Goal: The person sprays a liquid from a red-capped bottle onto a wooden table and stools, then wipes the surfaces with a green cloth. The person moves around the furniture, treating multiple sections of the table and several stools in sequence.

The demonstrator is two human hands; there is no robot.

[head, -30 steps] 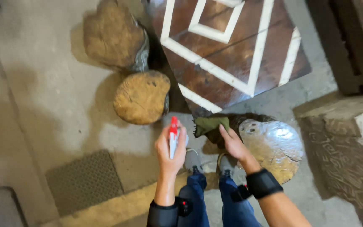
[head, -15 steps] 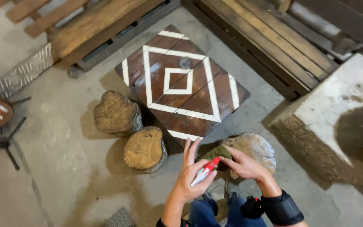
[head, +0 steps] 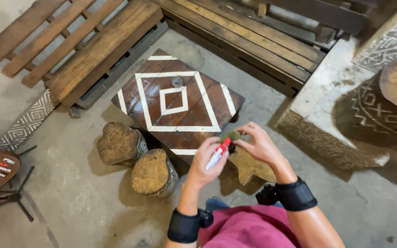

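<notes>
Hands (both gripping) now raised — bottle [head: 218,155] meets cloth [head: 231,136].

two log stools [head: 134,158] stand left of the hands, a low table [head: 180,103] behind them, pallet benches [head: 74,50] beyond.

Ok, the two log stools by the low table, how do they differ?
The left stool sits farther from the hands, its top broad and irregular. The right stool is nearer the left hand, its top rounder and more oval, with more of its carved side showing. The right stool's top also looks a lighter tan. Both are short log sections with rough tops, standing upright on the concrete floor beside the painted table.
</notes>
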